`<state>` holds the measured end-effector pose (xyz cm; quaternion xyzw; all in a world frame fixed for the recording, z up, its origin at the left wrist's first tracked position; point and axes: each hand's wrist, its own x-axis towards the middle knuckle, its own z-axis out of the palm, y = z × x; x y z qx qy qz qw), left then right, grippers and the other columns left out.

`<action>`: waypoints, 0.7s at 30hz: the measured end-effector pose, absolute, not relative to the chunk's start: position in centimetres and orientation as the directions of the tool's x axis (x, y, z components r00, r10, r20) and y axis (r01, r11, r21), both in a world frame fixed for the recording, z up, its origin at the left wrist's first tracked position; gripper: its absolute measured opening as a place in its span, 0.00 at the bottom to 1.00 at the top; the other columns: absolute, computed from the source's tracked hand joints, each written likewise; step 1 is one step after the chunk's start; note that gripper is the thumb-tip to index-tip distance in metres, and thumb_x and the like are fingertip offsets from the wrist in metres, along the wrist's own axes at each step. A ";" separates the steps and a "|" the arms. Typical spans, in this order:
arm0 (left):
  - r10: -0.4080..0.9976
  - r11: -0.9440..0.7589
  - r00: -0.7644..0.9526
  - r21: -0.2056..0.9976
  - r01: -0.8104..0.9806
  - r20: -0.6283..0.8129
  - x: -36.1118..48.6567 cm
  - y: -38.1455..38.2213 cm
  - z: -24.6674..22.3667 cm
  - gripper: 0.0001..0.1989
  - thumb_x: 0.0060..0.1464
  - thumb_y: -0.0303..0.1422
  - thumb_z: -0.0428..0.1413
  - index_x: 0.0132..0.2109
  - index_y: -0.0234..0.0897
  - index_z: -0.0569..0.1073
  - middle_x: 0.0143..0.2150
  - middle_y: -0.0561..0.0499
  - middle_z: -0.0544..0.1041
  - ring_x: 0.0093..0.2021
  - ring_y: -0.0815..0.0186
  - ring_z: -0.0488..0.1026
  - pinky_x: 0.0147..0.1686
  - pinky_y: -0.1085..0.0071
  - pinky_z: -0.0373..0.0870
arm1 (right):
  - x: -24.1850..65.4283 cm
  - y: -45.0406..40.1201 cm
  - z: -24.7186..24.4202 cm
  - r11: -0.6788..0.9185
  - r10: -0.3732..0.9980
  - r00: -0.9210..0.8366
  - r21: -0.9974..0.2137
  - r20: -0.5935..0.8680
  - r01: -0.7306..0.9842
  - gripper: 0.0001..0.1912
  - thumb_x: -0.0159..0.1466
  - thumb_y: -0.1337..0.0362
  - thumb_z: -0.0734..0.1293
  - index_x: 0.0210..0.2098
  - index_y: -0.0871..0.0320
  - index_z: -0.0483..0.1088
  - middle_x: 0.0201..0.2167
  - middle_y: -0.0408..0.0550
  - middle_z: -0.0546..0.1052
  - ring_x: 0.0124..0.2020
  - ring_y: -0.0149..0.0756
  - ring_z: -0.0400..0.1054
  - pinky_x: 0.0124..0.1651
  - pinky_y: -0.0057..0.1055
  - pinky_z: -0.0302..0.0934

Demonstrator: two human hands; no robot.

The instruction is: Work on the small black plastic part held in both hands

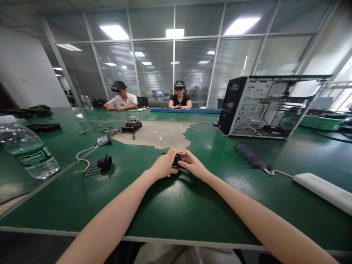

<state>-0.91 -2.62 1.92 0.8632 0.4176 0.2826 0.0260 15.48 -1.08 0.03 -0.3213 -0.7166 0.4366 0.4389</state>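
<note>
Left hand (162, 165): I have it wrapped around a black part (176, 161).
Right hand (194, 165): from here I see my thumb and fingers gripping that part's right edge.
Black part: between my hands, mostly hidden by them.
Bottle (30, 152): well left of the grip.
PC case (234, 106): beyond the grip, rightward.

On our glossy green bench (181, 216) we see a clear, green-labelled plastic bottle (26, 150) at left and an open, black-fronted metal computer case (258, 101) at right.
</note>
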 end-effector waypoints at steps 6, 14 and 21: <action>0.740 -0.646 0.484 0.292 0.705 0.467 -0.9 -2.6 2.0 0.29 0.38 0.29 0.58 0.49 0.41 0.55 0.45 0.51 0.63 0.42 0.60 0.69 0.39 0.66 0.66 | 15.5 -1.4 0.2 0.411 0.842 -0.397 -0.911 0.364 0.035 0.11 0.53 0.59 0.65 0.34 0.55 0.60 0.34 0.43 0.68 0.34 0.31 0.66 0.40 0.34 0.62; 0.759 -0.628 0.472 0.311 0.714 0.448 -0.9 -2.6 2.1 0.30 0.37 0.29 0.58 0.49 0.41 0.55 0.45 0.51 0.63 0.42 0.60 0.68 0.40 0.66 0.65 | 15.5 -0.9 -0.3 0.395 0.870 -0.375 -0.908 0.321 0.139 0.14 0.54 0.61 0.64 0.39 0.56 0.61 0.34 0.44 0.67 0.33 0.31 0.66 0.40 0.34 0.62; 0.758 -0.632 0.478 0.319 0.706 0.444 -0.9 -2.8 2.2 0.30 0.38 0.29 0.57 0.49 0.41 0.55 0.45 0.51 0.63 0.41 0.60 0.69 0.39 0.66 0.66 | 15.7 -1.3 0.1 0.374 0.846 -0.431 -0.926 0.315 0.058 0.15 0.52 0.62 0.66 0.37 0.55 0.59 0.34 0.42 0.67 0.33 0.30 0.67 0.39 0.33 0.63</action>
